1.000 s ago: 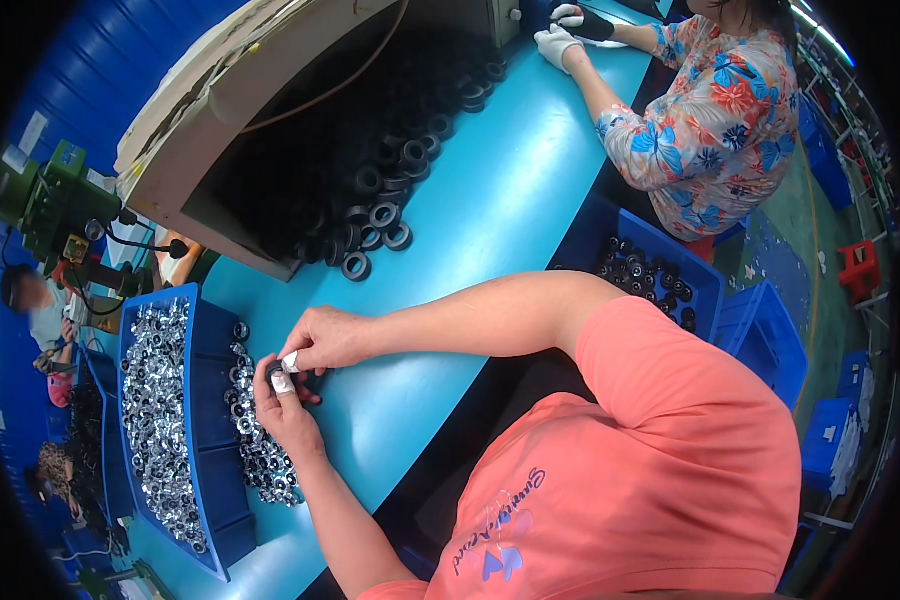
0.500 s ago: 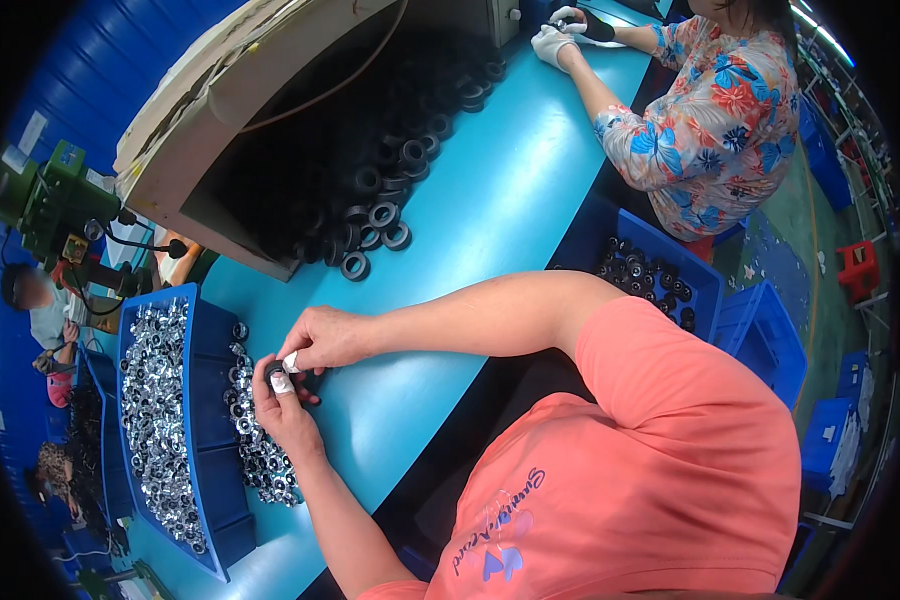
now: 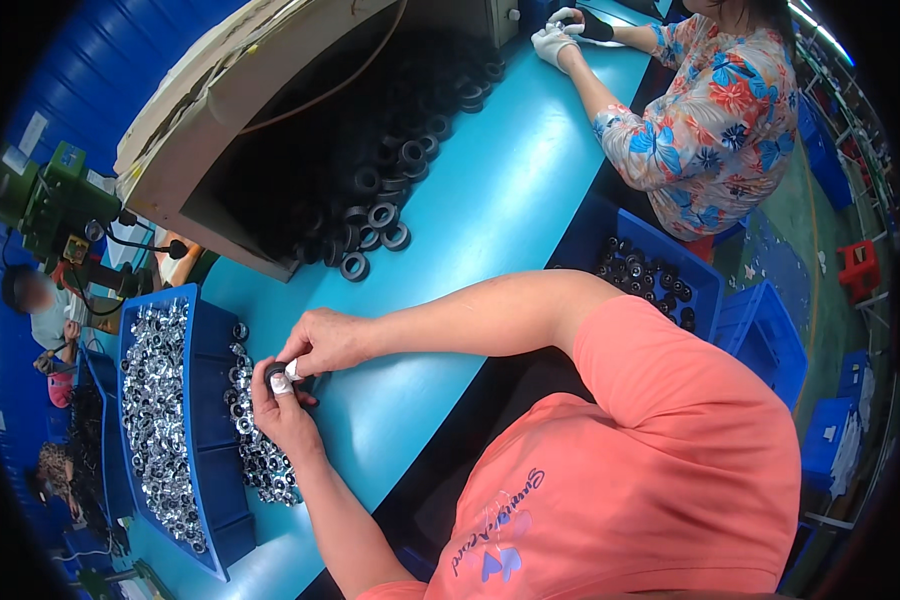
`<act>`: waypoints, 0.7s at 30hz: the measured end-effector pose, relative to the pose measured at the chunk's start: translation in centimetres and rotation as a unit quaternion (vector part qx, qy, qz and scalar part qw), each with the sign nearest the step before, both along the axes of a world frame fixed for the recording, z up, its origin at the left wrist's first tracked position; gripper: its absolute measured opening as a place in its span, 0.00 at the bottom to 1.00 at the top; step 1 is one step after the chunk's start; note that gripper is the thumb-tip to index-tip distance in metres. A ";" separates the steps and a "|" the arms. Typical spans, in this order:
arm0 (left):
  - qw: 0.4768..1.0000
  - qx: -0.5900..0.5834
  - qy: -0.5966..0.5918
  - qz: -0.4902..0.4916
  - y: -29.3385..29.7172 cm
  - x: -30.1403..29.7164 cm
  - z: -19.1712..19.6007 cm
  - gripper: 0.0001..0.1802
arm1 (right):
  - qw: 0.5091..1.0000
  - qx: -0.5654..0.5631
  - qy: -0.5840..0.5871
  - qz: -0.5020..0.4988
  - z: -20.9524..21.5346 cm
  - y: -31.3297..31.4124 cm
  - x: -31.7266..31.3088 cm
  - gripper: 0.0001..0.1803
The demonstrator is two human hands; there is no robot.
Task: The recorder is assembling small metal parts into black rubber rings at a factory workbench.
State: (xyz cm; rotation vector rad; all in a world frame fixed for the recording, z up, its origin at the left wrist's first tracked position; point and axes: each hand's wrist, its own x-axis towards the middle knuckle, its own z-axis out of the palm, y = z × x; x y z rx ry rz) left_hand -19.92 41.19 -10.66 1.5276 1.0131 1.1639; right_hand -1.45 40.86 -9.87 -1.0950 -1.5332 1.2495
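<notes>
We are holding a small black ring [image 3: 275, 373] between both hands just beside the blue tray [image 3: 210, 400] of shiny metal parts [image 3: 155, 400]. Our left hand [image 3: 280, 410] is pinching the ring from below, its grip narrow around it, and our right hand [image 3: 325, 340] is pressing on it from above. We judge we are fitting a metal piece into the ring; next comes seating it squarely over the turquoise surface [image 3: 490, 210].

A factory assembly bench [image 3: 490, 210]; parts bins [image 3: 210, 400], black rings [image 3: 370, 215]
</notes>
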 end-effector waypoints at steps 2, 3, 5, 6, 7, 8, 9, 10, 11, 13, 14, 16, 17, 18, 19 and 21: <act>1.000 0.007 0.005 0.011 -0.1 0.0 -0.1 0.14 | 1.000 0.010 -0.001 -0.003 -0.2 -0.1 -0.2 0.15; 1.000 0.009 0.009 0.015 0.0 -0.2 -0.4 0.14 | 1.000 0.015 0.000 -0.004 -0.2 -0.2 -0.2 0.14; 1.000 0.004 0.004 0.012 0.2 -0.4 -0.5 0.14 | 1.000 0.015 0.005 -0.003 0.1 -0.4 -0.3 0.14; 1.000 -0.003 -0.004 0.005 0.2 -0.6 -0.5 0.14 | 1.000 0.010 0.008 0.001 0.3 -0.4 -0.3 0.14; 1.000 -0.007 -0.010 0.003 0.2 -0.5 -0.5 0.14 | 1.000 0.003 0.010 0.002 0.6 -0.4 -0.2 0.14; 1.000 -0.011 -0.016 0.000 0.2 -0.5 -0.5 0.15 | 1.000 -0.003 0.012 0.002 0.8 -0.4 -0.2 0.14; 1.000 -0.012 -0.020 0.001 0.1 -0.2 -0.4 0.15 | 1.000 -0.011 0.015 0.000 1.0 -0.4 0.0 0.14; 1.000 -0.014 -0.023 -0.001 0.0 -0.2 -0.4 0.15 | 1.000 -0.017 0.020 -0.001 1.0 -0.3 0.1 0.14; 1.000 -0.016 -0.026 -0.003 -0.1 -0.1 -0.4 0.16 | 0.999 -0.022 0.025 -0.002 1.0 -0.2 0.2 0.15; 0.999 -0.019 -0.032 -0.011 -0.1 -0.1 -0.2 0.16 | 0.999 -0.026 0.038 -0.001 0.8 0.1 0.3 0.15; 0.999 -0.021 -0.034 -0.015 -0.1 0.0 -0.2 0.17 | 0.999 -0.030 0.044 -0.002 0.6 0.2 0.3 0.15; 0.999 -0.021 -0.033 -0.015 -0.1 0.1 -0.2 0.17 | 0.998 -0.035 0.054 -0.004 0.5 0.3 0.3 0.16; 0.999 -0.020 -0.031 -0.014 -0.1 0.1 -0.2 0.17 | 0.998 -0.036 0.057 -0.005 0.6 0.3 0.3 0.16; 0.999 -0.019 -0.027 -0.013 0.1 0.0 -0.3 0.17 | 0.998 -0.034 0.056 -0.006 0.6 0.3 0.3 0.16; 0.999 -0.022 -0.027 -0.011 0.1 0.1 -0.2 0.17 | 0.998 -0.034 0.054 -0.006 0.7 0.2 0.3 0.16; 0.999 -0.031 -0.028 -0.005 0.0 0.4 0.2 0.18 | 0.998 -0.033 0.049 -0.005 0.8 0.2 0.4 0.16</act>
